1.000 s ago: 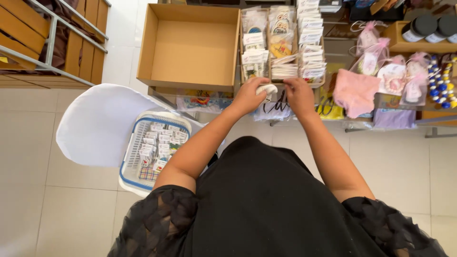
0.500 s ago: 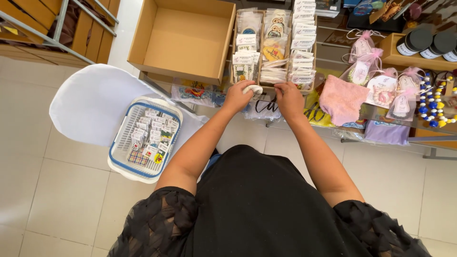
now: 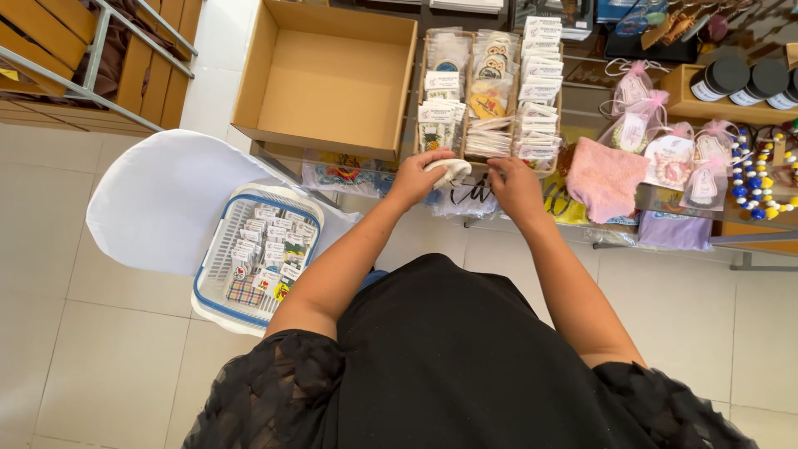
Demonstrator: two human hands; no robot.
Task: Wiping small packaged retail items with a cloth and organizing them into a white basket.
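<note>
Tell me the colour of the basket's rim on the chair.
Blue, on a white slatted basket beside the left hand's arm; the head view shows it.

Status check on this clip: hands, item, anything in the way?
Left hand shut on small white pouch. Right hand open, fingers at the packet tray. Nothing blocking; white basket sits left.

one head-worn view looks steeply down, close over the display shelf (image 3: 499,100).

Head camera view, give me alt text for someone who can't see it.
Seen from above, a person in black holds a small white item in the left hand, the right hand beside it, at a tray of small packets. An empty cardboard box and a packet-filled basket lie left.
</note>
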